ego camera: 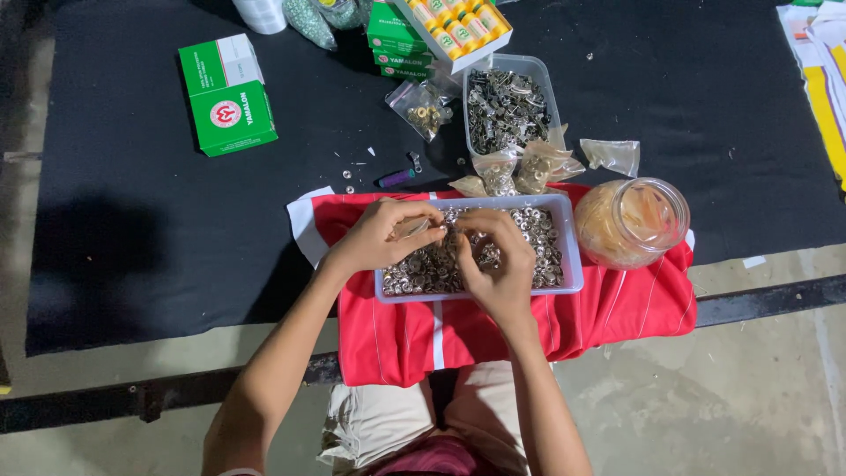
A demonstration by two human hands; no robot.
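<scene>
1. Left hand [381, 234]: fingers curled together, pinching a small silvery piece; what it is cannot be told.
2. Tray [573, 264]: pale plastic, under both sets of fingers, full of metal rings [542, 242], resting on red cloth [617, 308].
3. Right hand [493, 260]: fingers bent down into the rings; grip cannot be told.
4. Jar [630, 220]: right of the fingers, beside the tray.

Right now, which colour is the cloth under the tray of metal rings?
Red with thin white stripes, seen in the head view.

garment workshop: tray of metal snaps [546, 231], thread boxes [227, 93], red fabric [458, 335]
</scene>
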